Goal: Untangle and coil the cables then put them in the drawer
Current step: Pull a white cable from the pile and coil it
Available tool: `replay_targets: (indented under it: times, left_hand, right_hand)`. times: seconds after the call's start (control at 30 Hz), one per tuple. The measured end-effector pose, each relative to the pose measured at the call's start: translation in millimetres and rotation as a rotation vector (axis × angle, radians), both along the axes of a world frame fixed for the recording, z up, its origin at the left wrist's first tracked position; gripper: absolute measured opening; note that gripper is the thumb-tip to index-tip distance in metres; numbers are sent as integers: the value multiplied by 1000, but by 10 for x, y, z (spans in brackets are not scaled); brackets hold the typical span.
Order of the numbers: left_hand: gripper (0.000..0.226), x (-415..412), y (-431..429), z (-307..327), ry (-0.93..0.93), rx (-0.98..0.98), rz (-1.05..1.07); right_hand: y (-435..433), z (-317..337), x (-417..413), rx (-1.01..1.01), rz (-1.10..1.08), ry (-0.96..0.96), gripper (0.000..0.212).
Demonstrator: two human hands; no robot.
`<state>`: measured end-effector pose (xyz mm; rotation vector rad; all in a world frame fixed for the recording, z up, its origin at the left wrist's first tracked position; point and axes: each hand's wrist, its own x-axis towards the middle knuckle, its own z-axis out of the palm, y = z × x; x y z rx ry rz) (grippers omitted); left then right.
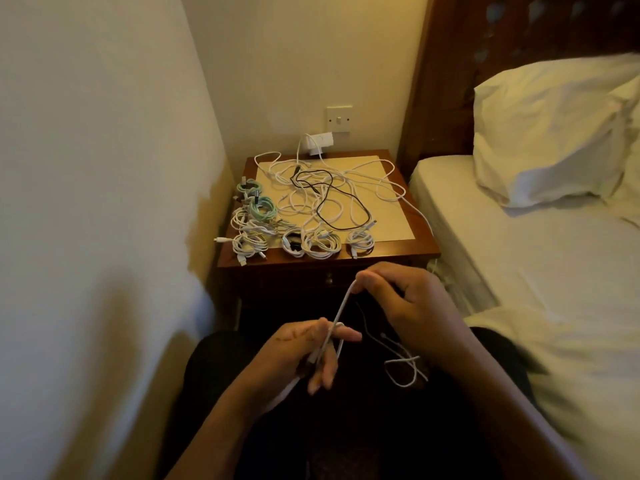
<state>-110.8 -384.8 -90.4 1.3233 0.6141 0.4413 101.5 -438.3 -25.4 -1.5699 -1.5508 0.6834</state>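
- The left hand (304,355) hangs over the lap and serves as the spool. A white cable (341,306) is looped over its nearly straight fingers, and one end seems pinned against the palm. That end is best kept trapped so the first turn cannot slip.
- The loose tail (403,370) of this cable lies on the lap just right of the left hand, crossing itself in a small loop. I judge it needs shaking straight before it reaches the fingers, or the twist gets wound into the coil.
- The right hand (405,299) is a little farther out and higher. Its thumb and fingertip pinch the cable, which runs taut down to the left fingers. Light, even tension and equal turns should give a flat coil.
- The drawer (311,275) in the front of the nightstand (419,251) looks closed, so it must be opened before anything goes in.
- Finished coils (320,242) sit along the near and left edges of the top. The new coil can join them.
- Behind them a tangle (311,202) of white cables with a black cable (346,197) is spread across the middle, not yet sorted.
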Motion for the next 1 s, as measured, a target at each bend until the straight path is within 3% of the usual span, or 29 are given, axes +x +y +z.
replay_targets:
  times: [0.13, 0.23, 0.33, 0.4, 0.53, 0.8, 0.9, 1.0]
  left_hand:
    - [50, -89, -142, -9, -211, -182, 51]
    - [45, -39, -36, 108, -357, -275, 202]
    - [44, 31, 176, 236, -331, -240, 418]
    - [41, 86, 276, 253, -222, -87, 472]
    - [33, 259, 263, 159, -21, 130, 414]
    - [31, 137, 130, -43, 223, 243, 219]
    - [41, -38, 37, -135, 169, 142, 45]
    - [51, -139, -73, -163, -58, -71, -38]
  right_hand:
    - [75, -431, -29, -70, -41, 44, 13]
    - [-1, -720, -194, -117, -42, 36, 16]
    - [-147, -879, -347, -161, -53, 49, 18]
    - [-229, -886, -448, -190, -18, 14, 17]
    - [-283, -666, -632, -290, 154, -114, 12]
    - [-307, -149, -498, -419, 250, -117, 13]
    - [-196, -79, -301, -257, 193, -118, 12]
    - [-40, -192, -108, -130, 98, -18, 7]
